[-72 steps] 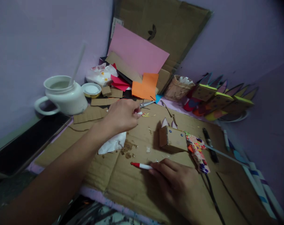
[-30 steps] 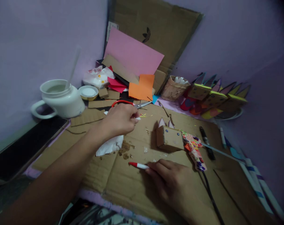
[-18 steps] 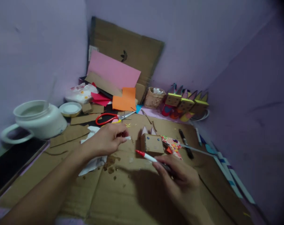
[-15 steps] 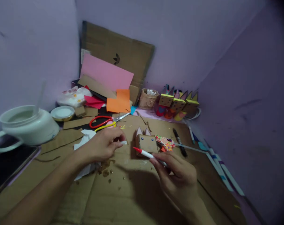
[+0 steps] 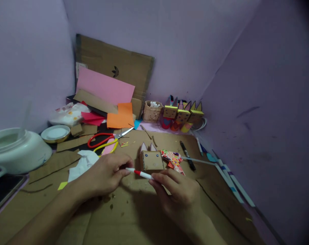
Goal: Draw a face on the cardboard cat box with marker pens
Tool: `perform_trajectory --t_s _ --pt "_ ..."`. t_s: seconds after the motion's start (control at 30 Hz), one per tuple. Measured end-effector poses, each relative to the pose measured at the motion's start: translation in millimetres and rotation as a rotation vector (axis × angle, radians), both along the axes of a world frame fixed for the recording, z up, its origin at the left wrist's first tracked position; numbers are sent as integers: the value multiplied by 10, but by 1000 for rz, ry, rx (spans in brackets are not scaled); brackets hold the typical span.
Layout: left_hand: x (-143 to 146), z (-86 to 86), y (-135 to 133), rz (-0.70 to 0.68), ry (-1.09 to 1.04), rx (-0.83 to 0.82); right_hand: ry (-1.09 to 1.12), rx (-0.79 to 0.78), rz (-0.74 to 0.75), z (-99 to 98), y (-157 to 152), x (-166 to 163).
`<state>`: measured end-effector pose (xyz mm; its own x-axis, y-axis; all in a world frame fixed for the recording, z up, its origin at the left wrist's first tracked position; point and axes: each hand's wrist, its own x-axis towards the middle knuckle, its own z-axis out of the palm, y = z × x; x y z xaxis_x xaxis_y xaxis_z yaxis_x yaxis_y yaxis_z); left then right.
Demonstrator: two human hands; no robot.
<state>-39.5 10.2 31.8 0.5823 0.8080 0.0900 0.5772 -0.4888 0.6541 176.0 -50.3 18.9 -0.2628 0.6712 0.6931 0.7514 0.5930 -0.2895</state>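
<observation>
My left hand (image 5: 111,172) pinches a small white cap (image 5: 130,169) between thumb and fingers. In my right hand (image 5: 180,192) is a white marker (image 5: 145,175) with a red tip end, pointing left. The red end meets the open end of the cap, or nearly so; I cannot tell how far it is inside. Just behind the marker stands a small cardboard box head (image 5: 151,161) with pointed ears and two googly eyes. A floral-patterned piece (image 5: 173,158) lies against its right side.
Scissors (image 5: 116,136) with red and yellow handles lie behind my left hand, near crumpled white paper (image 5: 84,163). A white pot (image 5: 19,149) stands left. A black marker (image 5: 187,156) lies right. Several finished box-headed figures (image 5: 183,115) and a small basket (image 5: 152,111) line the back.
The marker's red end and the cap, apart before, have come together in front of the box head. The camera view has shifted a little.
</observation>
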Motion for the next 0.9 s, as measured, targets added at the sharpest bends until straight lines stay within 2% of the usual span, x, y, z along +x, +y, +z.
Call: perform_trajectory --t_s 0.1,0.17,0.27,0.37,0.47,0.6,0.73,0.9 --pt "12 -12 -1 -26 -56 -16 42 -34 22 -24 -5 -11" --pt "17 -8 2 -47 -111 -39 105 -120 48 -29 -3 0" --pt "21 22 -4 -100 -208 -82 266 -422 61 -5 12 32" --pt "37 42 -35 -135 -285 -41 412 -769 33 30 40 52" --pt "75 19 -77 -102 -327 12 498 -958 46 30 61 40" --pt "140 -36 -123 -1 -385 49 615 -1112 51 -22 65 10" --pt "182 -76 -167 6 -390 126 710 -1208 66 -61 44 9" --pt "200 -143 -247 22 -450 126 769 -1236 65 -58 0 -23"
